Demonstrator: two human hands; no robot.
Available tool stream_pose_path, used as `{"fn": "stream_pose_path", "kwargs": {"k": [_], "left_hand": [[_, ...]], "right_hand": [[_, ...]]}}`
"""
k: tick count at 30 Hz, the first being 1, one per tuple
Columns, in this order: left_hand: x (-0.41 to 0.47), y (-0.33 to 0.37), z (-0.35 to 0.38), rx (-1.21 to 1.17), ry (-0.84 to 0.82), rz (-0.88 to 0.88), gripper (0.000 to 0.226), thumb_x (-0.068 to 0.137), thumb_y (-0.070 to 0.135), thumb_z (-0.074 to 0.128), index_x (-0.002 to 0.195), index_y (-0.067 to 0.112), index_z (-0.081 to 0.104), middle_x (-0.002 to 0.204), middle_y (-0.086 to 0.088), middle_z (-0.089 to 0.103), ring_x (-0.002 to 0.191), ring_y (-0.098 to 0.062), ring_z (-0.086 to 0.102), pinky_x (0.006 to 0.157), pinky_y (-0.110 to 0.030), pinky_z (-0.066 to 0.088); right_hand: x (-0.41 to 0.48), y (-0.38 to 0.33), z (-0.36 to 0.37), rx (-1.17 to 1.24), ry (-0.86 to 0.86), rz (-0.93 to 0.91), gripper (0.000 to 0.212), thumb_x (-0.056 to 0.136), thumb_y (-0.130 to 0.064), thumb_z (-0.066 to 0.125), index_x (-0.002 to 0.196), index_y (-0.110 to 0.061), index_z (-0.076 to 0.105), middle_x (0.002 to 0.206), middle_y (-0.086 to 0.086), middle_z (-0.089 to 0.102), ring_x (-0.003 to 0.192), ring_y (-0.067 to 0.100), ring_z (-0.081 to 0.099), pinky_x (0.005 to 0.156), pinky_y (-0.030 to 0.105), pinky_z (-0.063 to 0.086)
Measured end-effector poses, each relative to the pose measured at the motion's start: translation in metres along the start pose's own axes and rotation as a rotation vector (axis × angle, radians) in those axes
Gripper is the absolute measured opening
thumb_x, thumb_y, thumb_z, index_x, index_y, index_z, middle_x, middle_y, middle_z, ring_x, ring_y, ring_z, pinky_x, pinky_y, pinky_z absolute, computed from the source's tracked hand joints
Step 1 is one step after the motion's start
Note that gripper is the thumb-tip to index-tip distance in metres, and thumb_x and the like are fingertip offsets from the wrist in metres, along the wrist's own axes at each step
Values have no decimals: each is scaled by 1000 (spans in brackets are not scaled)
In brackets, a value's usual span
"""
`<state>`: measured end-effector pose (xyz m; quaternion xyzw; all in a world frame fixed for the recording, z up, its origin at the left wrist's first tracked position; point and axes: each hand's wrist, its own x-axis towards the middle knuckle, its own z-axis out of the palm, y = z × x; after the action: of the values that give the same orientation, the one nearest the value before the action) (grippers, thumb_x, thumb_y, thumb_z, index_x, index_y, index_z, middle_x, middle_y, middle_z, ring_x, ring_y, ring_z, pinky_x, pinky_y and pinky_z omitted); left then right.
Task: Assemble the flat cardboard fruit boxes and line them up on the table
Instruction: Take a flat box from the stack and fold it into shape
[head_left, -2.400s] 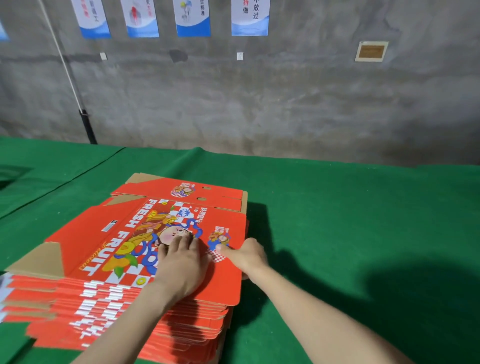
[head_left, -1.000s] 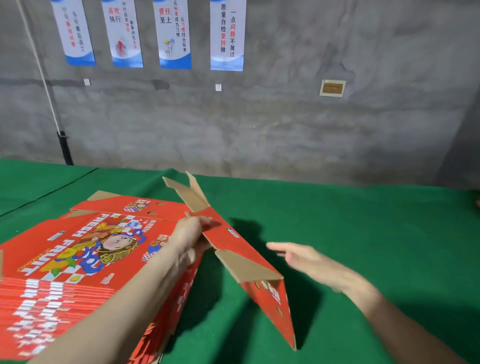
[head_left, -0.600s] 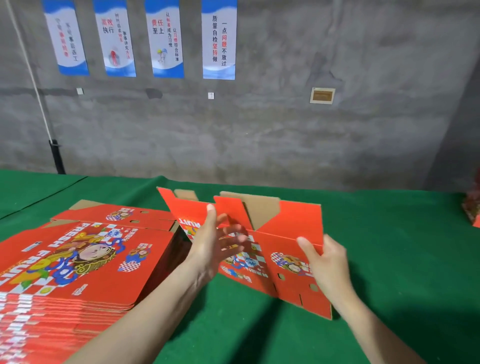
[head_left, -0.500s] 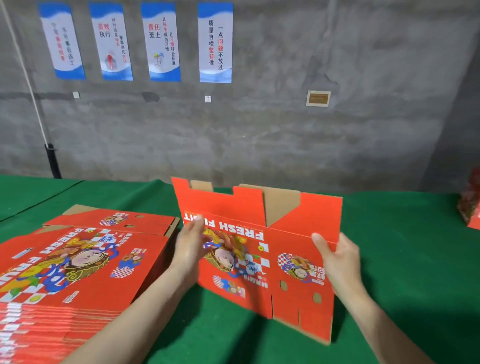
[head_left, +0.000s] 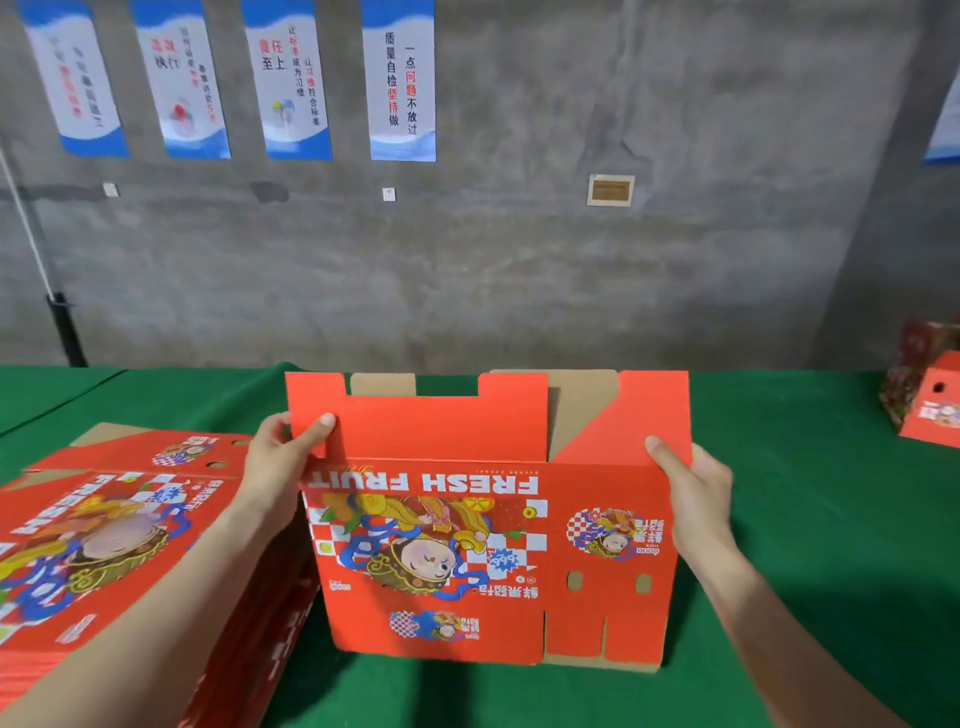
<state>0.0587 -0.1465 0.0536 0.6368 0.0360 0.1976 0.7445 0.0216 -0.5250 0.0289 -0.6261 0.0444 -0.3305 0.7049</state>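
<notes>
A grey concrete wall (head_left: 519, 270) carries four posters (head_left: 400, 78) in a row, and a fifth poster (head_left: 943, 119) is cut off at the right edge, above one table (head_left: 810, 545) covered in green cloth. On the table's left lies one stack of flat red boxes (head_left: 104, 545), and one assembled red box (head_left: 930, 410) sits at the far right. Just right of the stack, one fruit box (head_left: 467, 545) is held upright with its print upside down, the left hand (head_left: 280, 462) pinching its upper left flap and the right hand (head_left: 696, 493) gripping its right edge, both thumbs in front.

Dim, even light; box (head_left: 582, 629) casts soft shadow (edges bowed).
</notes>
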Motion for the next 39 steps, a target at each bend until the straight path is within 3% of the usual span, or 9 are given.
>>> {"fn": "stream_pose_path", "kwargs": {"k": [5, 8, 10, 13, 20, 22, 25, 30, 39], "left_hand": [[-2, -19, -15, -42, -39, -7, 16, 84, 7, 67, 98, 13, 63, 96, -10, 69, 83, -26, 64, 79, -39, 53], [-4, -29, -19, -53, -58, -35, 13, 82, 8, 68, 93, 16, 66, 94, -9, 71, 77, -23, 66, 79, -39, 54], [-6, -33, -18, -52, -81, -49, 12, 82, 9, 68, 90, 17, 66, 90, -8, 72, 72, -20, 69, 73, -36, 55], [-9, -33, -15, -64, -103, -50, 11, 82, 11, 68, 91, 16, 66, 87, -7, 73, 69, -19, 69, 68, -33, 57], [-23, -26, -16, -110, -169, -58, 14, 73, 18, 69, 86, 16, 66, 81, -6, 75, 67, -20, 71, 59, -32, 58], [-23, -24, -18, -86, -165, -47, 19, 71, 21, 70, 89, 15, 66, 84, -7, 74, 70, -23, 71, 63, -35, 58], [-23, -20, -23, -76, -203, -29, 19, 78, 15, 67, 96, 12, 66, 87, -7, 74, 73, -22, 70, 67, -34, 57], [-29, -11, -26, -11, -397, -16, 28, 69, 31, 73, 89, 11, 70, 87, -11, 74, 68, -20, 70, 59, -27, 57], [-35, 12, -2, -197, -487, 27, 37, 68, 1, 63, 103, 13, 62, 89, -8, 74, 73, -21, 71, 63, -32, 59]], "right_hand": [[1, 16, 9, -128, 25, 54, 6, 85, -19, 71, 87, -21, 65, 83, -7, 69, 84, 20, 64, 72, 30, 48], [-7, 17, 18, -381, 89, 21, 55, 79, -12, 76, 126, -8, 47, 114, 13, 63, 109, 31, 58, 96, 39, 42], [-16, 14, 26, -683, 125, -291, 64, 76, -6, 75, 132, 0, 45, 128, 19, 53, 120, 33, 46, 104, 40, 30], [-36, 6, 50, -710, -192, -561, 45, 81, -4, 68, 123, -3, 54, 111, 3, 57, 100, 15, 52, 93, 36, 42], [-30, -9, 73, -769, -575, 2, 35, 92, -35, 60, 112, -9, 50, 78, 0, 63, 50, 14, 64, 44, 21, 46], [-29, -11, 72, -805, -711, 99, 36, 94, -43, 53, 114, -13, 50, 85, 0, 66, 51, 14, 68, 47, 24, 52], [-31, -12, 73, -864, -669, 95, 45, 96, -54, 40, 104, -10, 50, 74, 18, 71, 52, 15, 69, 66, 38, 59], [-36, -11, 60, -859, -456, -24, 42, 95, -55, 40, 75, -18, 42, 61, 8, 65, 44, 10, 65, 62, 38, 56], [-21, -45, 41, -830, -526, -36, 46, 97, -52, 37, 104, -11, 57, 51, 5, 66, 47, 15, 66, 58, 28, 55]]}}
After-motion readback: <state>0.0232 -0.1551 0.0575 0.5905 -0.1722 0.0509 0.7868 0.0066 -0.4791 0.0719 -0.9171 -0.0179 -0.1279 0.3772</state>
